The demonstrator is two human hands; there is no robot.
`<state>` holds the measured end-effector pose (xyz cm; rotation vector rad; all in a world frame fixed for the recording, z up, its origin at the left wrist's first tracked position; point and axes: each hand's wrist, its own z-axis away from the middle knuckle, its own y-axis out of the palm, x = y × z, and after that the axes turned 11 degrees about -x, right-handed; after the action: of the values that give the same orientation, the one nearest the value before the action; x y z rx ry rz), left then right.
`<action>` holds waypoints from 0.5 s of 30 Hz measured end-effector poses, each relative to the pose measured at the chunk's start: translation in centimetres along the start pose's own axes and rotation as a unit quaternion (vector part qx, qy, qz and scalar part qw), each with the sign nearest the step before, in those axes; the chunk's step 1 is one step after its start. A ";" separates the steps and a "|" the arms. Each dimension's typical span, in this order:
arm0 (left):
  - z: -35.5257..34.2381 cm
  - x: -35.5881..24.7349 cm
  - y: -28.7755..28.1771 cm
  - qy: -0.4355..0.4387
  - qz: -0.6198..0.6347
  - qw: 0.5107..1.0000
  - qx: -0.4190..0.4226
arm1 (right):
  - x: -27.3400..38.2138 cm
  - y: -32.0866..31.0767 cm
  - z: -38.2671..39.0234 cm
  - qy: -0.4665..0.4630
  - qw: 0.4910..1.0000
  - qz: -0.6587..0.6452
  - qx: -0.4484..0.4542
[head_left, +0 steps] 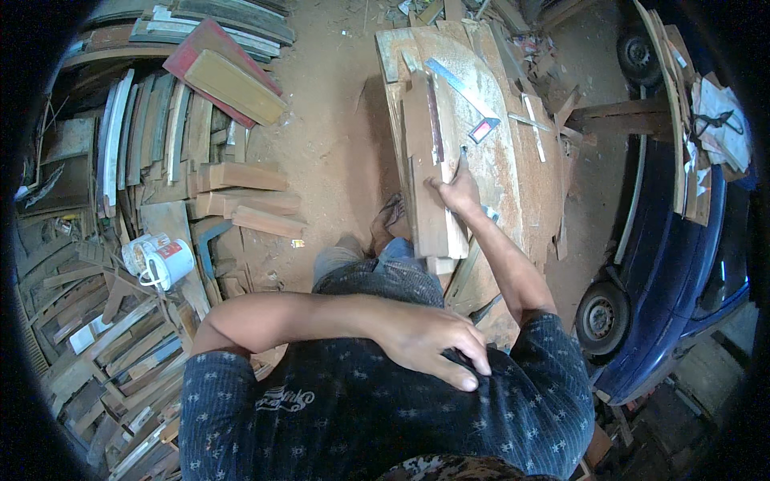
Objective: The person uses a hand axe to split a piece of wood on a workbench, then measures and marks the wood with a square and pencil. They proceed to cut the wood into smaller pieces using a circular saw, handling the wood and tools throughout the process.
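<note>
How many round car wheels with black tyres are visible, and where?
2: one grey-rimmed wheel at lower right, on the dark blue car; another grey-rimmed wheel at upper right. More may be hidden.

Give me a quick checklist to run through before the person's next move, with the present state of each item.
1. Right hand at the plank: ok, the thumb rests on it.
2. Left hand at the work: not ok, it lies across the chest on the shirt.
3. Square clear of both hands: ok, it lies on the bench beyond the right hand.
4. What the slim dark thing at the right fingers is: cannot tell, it is too small and partly hidden.
5. Plank secured against slipping: cannot tell, its underside is hidden.
</note>
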<state>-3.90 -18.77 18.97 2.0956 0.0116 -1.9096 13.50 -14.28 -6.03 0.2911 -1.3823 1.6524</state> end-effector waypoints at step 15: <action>19.3 11.8 -1.3 -0.299 -0.073 0.762 -0.570 | -4.0 11.7 -0.3 -0.112 0.956 0.107 -0.248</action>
<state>-21.61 -24.24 5.86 0.6580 0.9493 -1.7866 6.89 -15.21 -16.42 0.0338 -2.0049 1.4059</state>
